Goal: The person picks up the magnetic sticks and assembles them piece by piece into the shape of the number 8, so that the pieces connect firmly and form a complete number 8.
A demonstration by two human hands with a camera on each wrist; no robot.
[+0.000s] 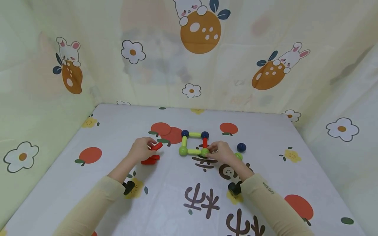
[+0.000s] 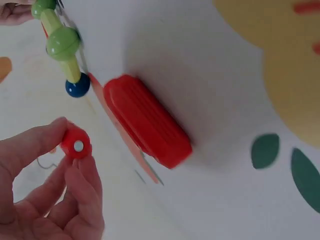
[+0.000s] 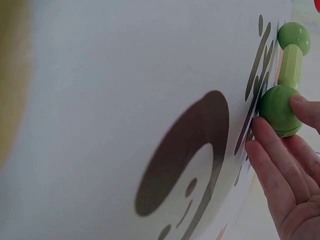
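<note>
My left hand (image 1: pixel 140 151) pinches a red rod (image 2: pixel 75 142) between thumb and fingers, raised over the table; a round silvery spot shows on its end. Below it, more red rods (image 1: pixel 151 160) lie close together. A square of rods and balls lies at the middle: blue balls (image 1: pixel 185 133) at the far corners, green balls (image 1: pixel 183 150) at the near ones. Yellow-green rods (image 1: pixel 194 151) form three sides, and a red rod (image 1: pixel 205 143) the right side. My right hand (image 1: pixel 221 153) holds the near right green ball (image 3: pixel 279 111) with thumb and fingertips.
A loose blue ball (image 1: pixel 241 147) lies right of my right hand. Another green ball (image 1: pixel 239 156) is partly hidden behind that wrist. The table (image 1: pixel 165 196) has a printed white cover, and patterned curtains (image 1: pixel 159 78) hang at its back and sides.
</note>
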